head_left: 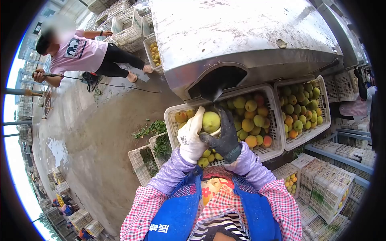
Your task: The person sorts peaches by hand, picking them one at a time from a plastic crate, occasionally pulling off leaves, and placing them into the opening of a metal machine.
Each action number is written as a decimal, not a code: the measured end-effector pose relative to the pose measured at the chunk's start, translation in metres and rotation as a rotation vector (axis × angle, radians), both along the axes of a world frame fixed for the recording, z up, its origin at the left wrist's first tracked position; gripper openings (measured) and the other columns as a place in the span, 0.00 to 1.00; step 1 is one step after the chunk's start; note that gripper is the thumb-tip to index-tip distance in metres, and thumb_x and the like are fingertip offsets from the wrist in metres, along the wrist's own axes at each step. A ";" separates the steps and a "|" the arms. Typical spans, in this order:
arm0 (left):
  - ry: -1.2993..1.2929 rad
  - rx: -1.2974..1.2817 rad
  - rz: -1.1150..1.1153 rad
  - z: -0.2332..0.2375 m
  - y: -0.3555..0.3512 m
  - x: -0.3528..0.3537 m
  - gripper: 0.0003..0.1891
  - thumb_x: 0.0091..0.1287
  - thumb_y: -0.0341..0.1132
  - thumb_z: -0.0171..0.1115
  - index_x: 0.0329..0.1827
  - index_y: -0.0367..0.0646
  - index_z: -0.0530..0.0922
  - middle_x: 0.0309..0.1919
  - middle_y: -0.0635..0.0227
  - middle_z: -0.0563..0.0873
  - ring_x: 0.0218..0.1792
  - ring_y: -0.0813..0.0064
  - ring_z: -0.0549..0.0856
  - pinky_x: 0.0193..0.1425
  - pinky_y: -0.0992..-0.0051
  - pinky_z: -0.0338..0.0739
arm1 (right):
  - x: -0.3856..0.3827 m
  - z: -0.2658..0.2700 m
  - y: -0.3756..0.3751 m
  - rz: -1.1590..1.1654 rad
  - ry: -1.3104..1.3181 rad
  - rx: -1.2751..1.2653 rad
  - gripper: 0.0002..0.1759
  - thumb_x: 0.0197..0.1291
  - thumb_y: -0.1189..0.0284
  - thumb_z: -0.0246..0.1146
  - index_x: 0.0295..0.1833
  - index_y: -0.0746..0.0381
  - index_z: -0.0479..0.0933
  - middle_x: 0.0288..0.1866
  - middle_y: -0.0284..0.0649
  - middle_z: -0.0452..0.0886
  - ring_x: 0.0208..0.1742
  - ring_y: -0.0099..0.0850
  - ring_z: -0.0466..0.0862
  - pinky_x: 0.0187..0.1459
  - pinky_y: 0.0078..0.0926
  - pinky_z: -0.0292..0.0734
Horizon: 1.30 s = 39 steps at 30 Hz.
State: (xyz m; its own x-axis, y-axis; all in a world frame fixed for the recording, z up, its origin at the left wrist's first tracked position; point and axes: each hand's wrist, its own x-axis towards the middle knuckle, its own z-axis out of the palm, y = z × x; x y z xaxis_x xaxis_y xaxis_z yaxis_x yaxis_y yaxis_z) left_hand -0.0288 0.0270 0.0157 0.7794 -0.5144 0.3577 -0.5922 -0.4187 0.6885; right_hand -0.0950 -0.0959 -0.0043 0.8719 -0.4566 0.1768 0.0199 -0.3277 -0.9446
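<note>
My left hand (pixel 191 136), in a white glove, and my right hand (pixel 225 134), in a dark grey glove, come together over a white plastic crate (pixel 171 127). A round yellow-green fruit (pixel 211 121) sits between them, with the fingers of both gloves closed around its sides. Under it, part of the crate's contents is hidden by my hands. Yellow, green and red-blushed fruits (pixel 251 116) fill the crate, mostly to the right of my hands. The dark mouth of a metal chute (pixel 219 80) opens just beyond my fingertips.
A second fruit-filled crate (pixel 299 108) stands close on the right. The large metal machine (pixel 257 36) overhangs both crates. Leaves lie in small crates (pixel 144 160) at left. A person (pixel 80 52) holding a thin hose stands on the wet floor. Stacked crates (pixel 321 186) are at lower right.
</note>
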 end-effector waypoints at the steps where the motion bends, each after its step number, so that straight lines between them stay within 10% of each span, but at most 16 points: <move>1: -0.010 0.013 0.000 0.002 -0.001 0.002 0.43 0.53 0.39 0.82 0.72 0.32 0.73 0.44 0.51 0.88 0.41 0.55 0.90 0.49 0.64 0.85 | 0.003 0.000 0.000 -0.020 -0.004 0.028 0.50 0.44 0.57 0.84 0.71 0.66 0.72 0.64 0.53 0.75 0.67 0.49 0.76 0.68 0.46 0.74; 8: 0.258 -0.045 0.011 -0.007 0.006 0.006 0.43 0.55 0.34 0.79 0.75 0.30 0.70 0.49 0.49 0.88 0.42 0.61 0.90 0.50 0.66 0.84 | 0.024 -0.012 -0.027 0.050 -0.073 -0.072 0.46 0.47 0.62 0.81 0.71 0.67 0.71 0.67 0.51 0.75 0.67 0.46 0.77 0.68 0.43 0.74; 13: 1.217 -0.586 -0.192 -0.008 0.027 0.018 0.28 0.83 0.42 0.39 0.75 0.29 0.68 0.61 0.52 0.83 0.55 0.69 0.87 0.63 0.69 0.80 | 0.031 -0.019 -0.042 0.358 -0.100 -0.049 0.46 0.47 0.65 0.80 0.72 0.67 0.72 0.73 0.53 0.72 0.71 0.45 0.75 0.71 0.42 0.72; 19: 1.000 -0.470 -0.251 0.003 0.019 0.027 0.31 0.84 0.52 0.46 0.75 0.34 0.70 0.64 0.58 0.83 0.65 0.70 0.81 0.71 0.70 0.73 | 0.021 0.006 -0.030 0.258 -0.001 0.174 0.46 0.48 0.59 0.79 0.72 0.66 0.73 0.76 0.50 0.70 0.76 0.48 0.71 0.75 0.46 0.68; 25: 0.692 -0.402 -0.148 -0.003 0.005 0.024 0.26 0.85 0.47 0.45 0.73 0.34 0.72 0.60 0.60 0.84 0.60 0.71 0.84 0.68 0.70 0.76 | 0.047 -0.011 -0.032 0.001 -0.196 -0.502 0.38 0.54 0.58 0.74 0.69 0.65 0.75 0.74 0.56 0.70 0.75 0.54 0.71 0.76 0.51 0.66; 29: 1.185 -0.687 -0.035 -0.025 0.013 0.021 0.29 0.84 0.49 0.47 0.76 0.34 0.68 0.63 0.53 0.83 0.58 0.65 0.86 0.65 0.66 0.80 | 0.072 -0.057 -0.046 -0.211 -0.179 -0.863 0.36 0.63 0.59 0.68 0.73 0.64 0.71 0.74 0.58 0.72 0.72 0.57 0.73 0.71 0.51 0.73; 32: 1.624 -1.064 -0.060 -0.040 0.014 0.022 0.31 0.85 0.54 0.42 0.80 0.41 0.64 0.68 0.56 0.80 0.62 0.65 0.84 0.68 0.65 0.80 | 0.077 -0.057 -0.061 0.251 0.822 -0.621 0.35 0.65 0.64 0.65 0.78 0.51 0.68 0.77 0.56 0.69 0.76 0.51 0.70 0.69 0.46 0.75; 34: 1.621 -1.033 0.034 -0.049 0.016 0.022 0.30 0.86 0.52 0.40 0.81 0.41 0.61 0.71 0.56 0.77 0.68 0.64 0.80 0.74 0.64 0.75 | 0.085 -0.026 -0.064 0.377 0.945 -0.452 0.37 0.64 0.64 0.66 0.80 0.46 0.67 0.78 0.55 0.68 0.78 0.50 0.69 0.69 0.45 0.74; 36: 1.211 -0.872 -0.121 -0.063 0.015 0.017 0.31 0.84 0.54 0.46 0.80 0.41 0.64 0.71 0.55 0.77 0.66 0.63 0.81 0.71 0.65 0.77 | 0.094 0.030 -0.061 0.318 0.565 -0.388 0.39 0.61 0.62 0.69 0.79 0.48 0.68 0.77 0.55 0.69 0.78 0.52 0.69 0.71 0.48 0.70; 39: 1.496 -1.073 -0.097 -0.065 0.019 0.025 0.32 0.83 0.54 0.50 0.80 0.41 0.64 0.71 0.55 0.77 0.65 0.61 0.81 0.70 0.64 0.78 | 0.068 0.033 -0.050 0.272 0.088 -0.456 0.41 0.55 0.56 0.74 0.75 0.54 0.73 0.76 0.54 0.71 0.79 0.56 0.66 0.76 0.54 0.60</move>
